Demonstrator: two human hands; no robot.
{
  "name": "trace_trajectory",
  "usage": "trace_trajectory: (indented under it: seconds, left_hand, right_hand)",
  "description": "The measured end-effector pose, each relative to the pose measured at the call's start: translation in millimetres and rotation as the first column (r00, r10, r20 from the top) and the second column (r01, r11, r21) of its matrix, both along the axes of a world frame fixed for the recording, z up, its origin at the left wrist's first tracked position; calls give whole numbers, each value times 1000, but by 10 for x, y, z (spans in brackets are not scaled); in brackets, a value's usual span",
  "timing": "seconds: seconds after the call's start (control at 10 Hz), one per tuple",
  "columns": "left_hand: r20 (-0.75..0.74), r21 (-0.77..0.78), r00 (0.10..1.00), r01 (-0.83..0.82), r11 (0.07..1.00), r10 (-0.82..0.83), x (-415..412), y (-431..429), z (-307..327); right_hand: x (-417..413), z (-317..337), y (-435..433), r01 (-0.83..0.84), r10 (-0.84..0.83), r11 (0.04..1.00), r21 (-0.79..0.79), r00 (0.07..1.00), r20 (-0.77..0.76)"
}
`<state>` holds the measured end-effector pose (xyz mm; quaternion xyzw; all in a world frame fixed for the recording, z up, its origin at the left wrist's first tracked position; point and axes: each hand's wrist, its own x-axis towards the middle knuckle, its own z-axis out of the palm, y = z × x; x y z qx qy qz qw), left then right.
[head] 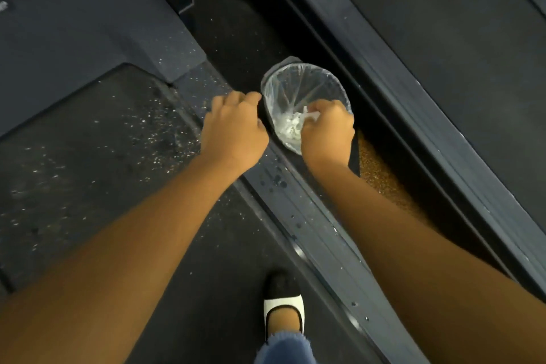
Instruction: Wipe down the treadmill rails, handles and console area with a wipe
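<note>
Both hands are stretched out low over the floor: the right hand (328, 127) is curled tight around a crumpled white wipe (309, 116), fingers pinched on it right over the mouth of a small bin (305, 103), while the left hand (235, 127) hovers just beside the bin's left edge with the fingers loosely bent and nothing in it as far as I can see. Nearest the camera there's a foot in a black-and-white slip-on shoe (283, 301) and the frayed hem of blue jeans (285, 347), standing on a dark, matte treadmill belt (88, 156) that's dusted with pale specks. Next to the foot runs a ribbed grey side rail (322, 233), smooth plastic with a few wet-looking droplets on it. Past that, the bin sits in the gap between two machines, on black flecked rubber floor (236, 47). It's roundish, lined with a thin, crinkly clear plastic bag (291, 83), and there's a wad of white scrunched tissue or wipes at the bottom. Farther right is another treadmill's long grey rail (413, 115) and its flat dark belt (461, 38).
</note>
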<state>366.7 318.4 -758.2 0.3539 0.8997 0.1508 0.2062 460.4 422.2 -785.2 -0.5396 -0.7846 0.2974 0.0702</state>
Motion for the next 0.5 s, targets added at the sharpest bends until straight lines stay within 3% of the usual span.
trace_trajectory:
  seconds: [0.1,0.2,0.3,0.4,0.5]
  left_hand:
    - [-19,-13,1000,14,1000,-14,7,162,-243]
    - [-15,1,1000,13,1000,-13,-39,250,-382]
    - [-16,0,999,38,999,-38,-80,277,-418]
    - [-21,-1,998,60,998,-60,-123,281,-361]
    - [-58,13,997,45,999,-44,-215,259,-187]
  right_hand:
    - [-5,-328,370,83,-83,996,14,997,8]
    - [-60,-522,647,49,-45,995,-84,998,40]
    - [-67,-589,689,-56,74,987,-149,991,115]
    - [-96,-588,536,-194,212,975,-106,956,205]
    - [-189,-455,348,-251,264,964,-88,944,200]
